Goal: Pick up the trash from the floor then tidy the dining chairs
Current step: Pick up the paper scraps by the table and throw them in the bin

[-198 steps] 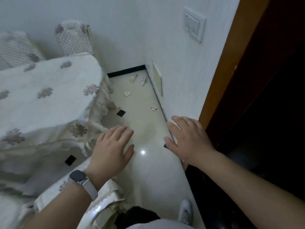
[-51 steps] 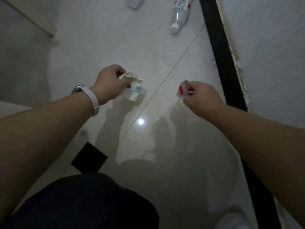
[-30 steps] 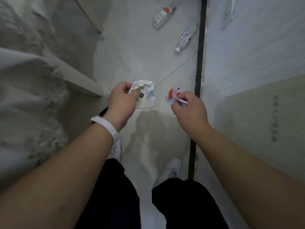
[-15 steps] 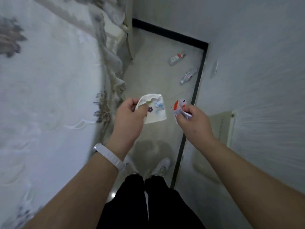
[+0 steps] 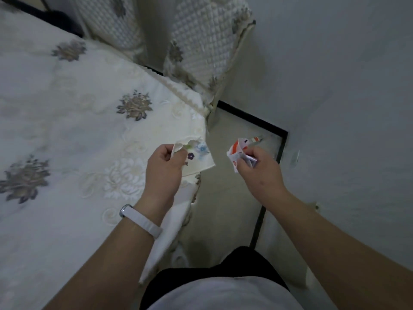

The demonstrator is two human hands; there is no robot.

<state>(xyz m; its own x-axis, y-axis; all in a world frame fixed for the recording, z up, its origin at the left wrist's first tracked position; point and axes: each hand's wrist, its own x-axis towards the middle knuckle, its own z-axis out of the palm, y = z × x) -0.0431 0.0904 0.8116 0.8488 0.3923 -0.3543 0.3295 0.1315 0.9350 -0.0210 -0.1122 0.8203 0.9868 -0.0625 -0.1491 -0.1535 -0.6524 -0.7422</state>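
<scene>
Cup: L hand — wrapper (crumpled): R hand.

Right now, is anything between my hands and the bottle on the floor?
No obstacle shows on the floor before the bottle, but both hands are full: left hand grips a cup, right hand a wrapper.

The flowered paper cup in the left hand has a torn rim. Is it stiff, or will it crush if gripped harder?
Probably soft: the paper cup has a torn, bent rim where the left hand pinches it, so a harder grip would likely crush it. It seems very light, since a pinch at the rim alone carries it.
</scene>
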